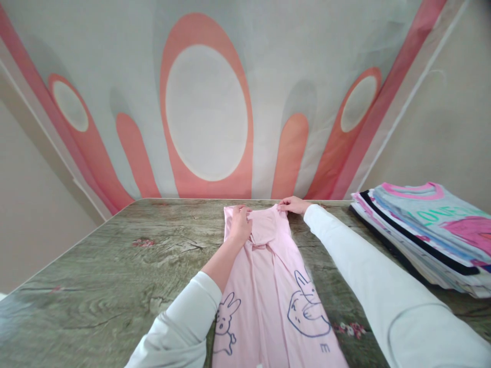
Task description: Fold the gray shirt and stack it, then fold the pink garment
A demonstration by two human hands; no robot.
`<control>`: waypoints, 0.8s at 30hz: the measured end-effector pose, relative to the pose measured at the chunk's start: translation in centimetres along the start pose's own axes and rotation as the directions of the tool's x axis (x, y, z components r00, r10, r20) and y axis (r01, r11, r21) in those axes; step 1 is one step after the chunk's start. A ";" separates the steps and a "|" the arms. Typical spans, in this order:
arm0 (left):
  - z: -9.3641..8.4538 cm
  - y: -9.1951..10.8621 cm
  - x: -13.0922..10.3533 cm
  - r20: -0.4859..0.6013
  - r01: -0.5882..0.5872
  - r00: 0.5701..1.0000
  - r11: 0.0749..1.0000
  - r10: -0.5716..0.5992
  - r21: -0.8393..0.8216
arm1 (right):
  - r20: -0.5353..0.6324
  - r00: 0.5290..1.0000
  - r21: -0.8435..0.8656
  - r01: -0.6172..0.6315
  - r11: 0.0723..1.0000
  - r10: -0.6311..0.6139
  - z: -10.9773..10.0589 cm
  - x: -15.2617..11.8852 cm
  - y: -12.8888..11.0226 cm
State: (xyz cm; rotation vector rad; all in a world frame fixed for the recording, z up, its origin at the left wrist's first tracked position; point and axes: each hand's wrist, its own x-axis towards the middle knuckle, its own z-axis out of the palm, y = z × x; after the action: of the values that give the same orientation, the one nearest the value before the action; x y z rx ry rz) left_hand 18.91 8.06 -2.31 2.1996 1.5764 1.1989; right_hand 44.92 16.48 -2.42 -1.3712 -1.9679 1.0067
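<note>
A pink garment (268,286) with dark line drawings of rabbits lies lengthwise on the wooden-patterned table (115,266), its narrower end near the far edge. My left hand (241,223) is on the upper left part of the garment, fingers bent over the fabric beside a folded-over section. At the top right corner, my right hand (294,205) pinches the cloth between thumb and fingers. The garment's lower end runs out of view at the bottom.
To the right is a stack of folded clothes (425,240), topped by a grey shirt with pink trim and green lettering. Behind the table's far edge hangs a grey backdrop (264,61) with pink and white shapes.
</note>
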 end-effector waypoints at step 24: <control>0.5 -0.4 0.2 -0.048 -0.002 0.999 0.998 -0.001 -0.064 | -0.089 0.990 -0.262 0.087 0.961 -0.114 0.9 -0.4 -0.2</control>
State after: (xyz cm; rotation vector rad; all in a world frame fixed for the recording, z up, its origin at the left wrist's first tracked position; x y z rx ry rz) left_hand 19.04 8.53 -2.79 2.1470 1.5336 1.2932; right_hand 44.26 15.77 -2.78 -1.4103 -2.1228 0.6365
